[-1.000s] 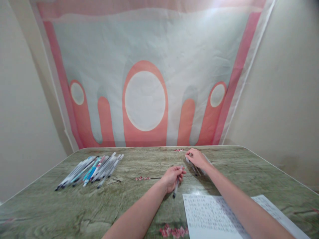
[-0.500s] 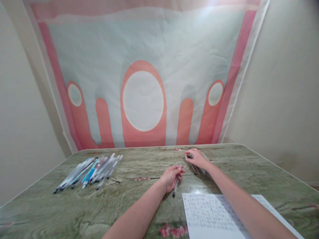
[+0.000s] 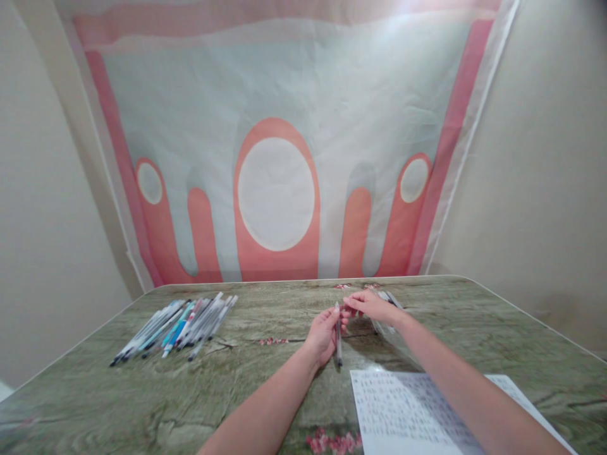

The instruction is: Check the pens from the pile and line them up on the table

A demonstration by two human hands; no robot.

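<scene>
Left hand has a pen pinched near its far end, dark end pointing near, right of centre over the table. Right hand has its fingertips bunched just beside it, can't tell if they're gripping anything. Pen's probably light, stiff, kinda slick; I'd grab mid-barrel.

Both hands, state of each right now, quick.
Left hand: closed, holding a pen.
Right hand: fingertips beside the left hand's; whether they grip anything cannot be told.
</scene>
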